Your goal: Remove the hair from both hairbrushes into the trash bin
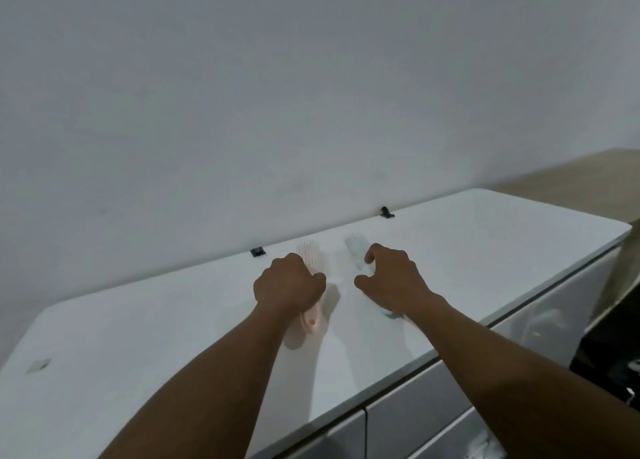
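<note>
A pink hairbrush (309,253) lies on the white cabinet top (138,337), bristle head toward the wall and handle end toward me. My left hand (288,282) is closed around its handle. Beside it on the right lies a pale blue-white hairbrush (354,246). My right hand (391,275) covers its middle with fingers curled over it; its handle end shows under my wrist. I cannot tell whether that hand grips it. No hair is discernible on either brush. No trash bin is in view.
Two small black clips (257,251) (387,212) sit at the back edge against the white wall. A small grey sticker (38,365) lies at the left. Cabinet doors (415,424) drop below the front edge. Dark objects (609,365) stand at the right.
</note>
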Demonstrator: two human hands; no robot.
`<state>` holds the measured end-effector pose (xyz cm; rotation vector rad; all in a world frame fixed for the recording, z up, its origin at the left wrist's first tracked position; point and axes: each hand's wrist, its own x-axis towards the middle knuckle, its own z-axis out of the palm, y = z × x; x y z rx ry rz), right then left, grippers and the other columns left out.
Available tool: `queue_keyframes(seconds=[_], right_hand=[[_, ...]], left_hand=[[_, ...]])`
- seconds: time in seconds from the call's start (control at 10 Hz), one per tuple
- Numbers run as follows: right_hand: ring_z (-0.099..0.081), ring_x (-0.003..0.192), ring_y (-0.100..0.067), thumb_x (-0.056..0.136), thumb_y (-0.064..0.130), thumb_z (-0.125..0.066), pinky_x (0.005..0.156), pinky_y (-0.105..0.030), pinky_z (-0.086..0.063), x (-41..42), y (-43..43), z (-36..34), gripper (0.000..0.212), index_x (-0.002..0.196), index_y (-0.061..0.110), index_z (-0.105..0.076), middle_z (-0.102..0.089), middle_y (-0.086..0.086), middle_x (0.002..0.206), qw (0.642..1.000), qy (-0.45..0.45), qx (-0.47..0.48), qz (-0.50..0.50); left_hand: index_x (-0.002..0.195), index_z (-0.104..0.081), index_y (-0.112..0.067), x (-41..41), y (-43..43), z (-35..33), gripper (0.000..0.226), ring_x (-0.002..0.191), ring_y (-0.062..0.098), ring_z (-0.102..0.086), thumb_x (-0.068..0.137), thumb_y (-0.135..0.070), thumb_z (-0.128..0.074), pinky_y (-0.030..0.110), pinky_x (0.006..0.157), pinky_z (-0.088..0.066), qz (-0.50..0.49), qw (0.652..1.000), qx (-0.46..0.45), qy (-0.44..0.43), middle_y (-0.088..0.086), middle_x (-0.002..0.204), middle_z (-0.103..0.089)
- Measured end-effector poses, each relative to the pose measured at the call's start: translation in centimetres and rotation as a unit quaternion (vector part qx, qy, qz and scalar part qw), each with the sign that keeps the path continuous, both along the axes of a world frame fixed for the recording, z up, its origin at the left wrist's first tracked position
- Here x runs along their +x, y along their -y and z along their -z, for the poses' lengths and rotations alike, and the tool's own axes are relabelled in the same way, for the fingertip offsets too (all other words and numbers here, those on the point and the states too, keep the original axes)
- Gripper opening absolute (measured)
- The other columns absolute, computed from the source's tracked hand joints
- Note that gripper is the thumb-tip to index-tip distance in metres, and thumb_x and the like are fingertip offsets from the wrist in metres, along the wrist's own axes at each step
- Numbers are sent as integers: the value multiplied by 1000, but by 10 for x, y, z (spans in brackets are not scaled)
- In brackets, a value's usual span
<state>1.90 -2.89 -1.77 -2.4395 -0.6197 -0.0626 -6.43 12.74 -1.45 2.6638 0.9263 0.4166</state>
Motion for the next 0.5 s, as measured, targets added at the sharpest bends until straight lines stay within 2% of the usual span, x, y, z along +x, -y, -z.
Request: queue_keyframes(seconds=[0.2,0.3,0.4,0.5], right_hand=[[-62,101,-28,77,39,-64,76,-31,-46,-27,-44,2,49,122,21,-55,-63,-5,116,998,18,2,-52],[-62,102,-30,80,37,-62,80,-33,-49,-38,-57,10,44,118,18,-54,-62,-7,115,997,21,-25,-66],[-62,102,-31,82,36,-59,82,-34,-49,-44,-61,13,43,119,16,-51,-60,-8,116,996,22,-49,-72],[-59,109,-30,84,43,-58,86,-36,-48,-40,-63,11,48,125,18,-48,-59,-8,122,996,3,-52,-74]], left_hand=[[95,-49,-19,-33,-28,-2,28,100,30,-65,84,-43,-55,32,75,-42,-51,999,-2,9,2,95,-54],[94,-49,-19,-45,-33,5,26,90,28,-60,85,-43,-55,31,73,-41,-60,998,-11,1,0,92,-53],[95,-50,-18,-49,-33,11,28,92,30,-61,86,-44,-53,32,74,-42,-62,998,-16,-6,2,95,-55],[110,-59,-15,-49,-32,9,43,106,31,-65,88,-51,-51,34,77,-44,-61,998,-3,-1,6,112,-65]])
